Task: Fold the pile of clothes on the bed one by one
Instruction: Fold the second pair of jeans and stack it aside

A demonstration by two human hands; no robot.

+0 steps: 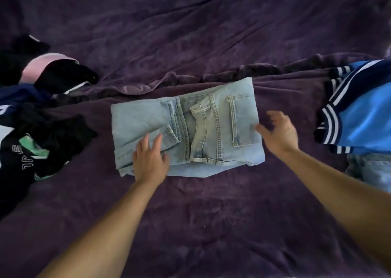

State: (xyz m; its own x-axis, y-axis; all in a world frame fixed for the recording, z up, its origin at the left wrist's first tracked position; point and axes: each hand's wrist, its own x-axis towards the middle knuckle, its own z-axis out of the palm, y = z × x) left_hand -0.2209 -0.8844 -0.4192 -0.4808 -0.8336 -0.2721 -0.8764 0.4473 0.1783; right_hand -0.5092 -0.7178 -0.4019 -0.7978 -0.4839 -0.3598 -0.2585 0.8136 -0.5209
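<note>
The left hand (149,159) lies flat, fingers straight and slightly spread, on the near left corner of a folded pair of light blue jeans (211,129). It grips nothing. Judging by its position, it is pressing the stacked layers down so the fold keeps its shape.

The right hand (279,133) is at the jeans' right edge, fingers loose and spread, holding nothing. It is slightly blurred. The thumb tip reaches the denim's edge, but whether it touches is unclear. It seems placed to square up or steady that side.

The jeans sit in the middle of a bed (190,214) covered in a rumpled dark purple blanket. They form a compact rectangle whose long axis runs left to right across the person, with the right end angled a little farther away. A back pocket faces up on the right half, and the leg hems are folded in toward the centre seam.

Well left of the jeans lies a loose pile of clothes (42,108), mostly dark with pink and green showing, apparently not yet folded. Well right of the jeans, a bright blue striped-trim top (364,117) rests over another denim piece (368,167), probably the finished stack.
</note>
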